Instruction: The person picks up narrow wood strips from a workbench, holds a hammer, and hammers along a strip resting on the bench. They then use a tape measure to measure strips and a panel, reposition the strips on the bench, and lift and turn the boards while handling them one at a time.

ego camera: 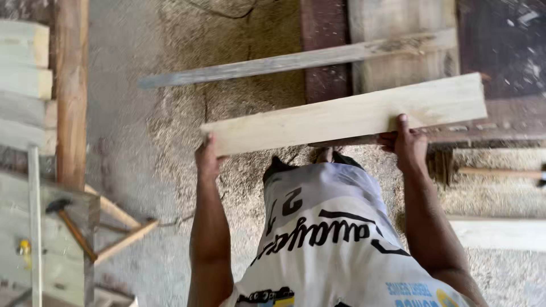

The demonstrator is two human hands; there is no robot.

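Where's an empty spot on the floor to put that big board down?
Bare sawdust floor lies between the brown post, the thin grey strip and the left hand. It is crowded right of the right hand with planks.

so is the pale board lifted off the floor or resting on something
Lifted: the pale board is held in the air by the left hand and right hand, with the sawdust floor below it.

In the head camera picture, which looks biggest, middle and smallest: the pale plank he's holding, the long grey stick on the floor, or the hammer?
1. Pale plank, though it is nearest the camera.
2. Grey stick, about as long, much thinner.
3. Hammer, smallest.
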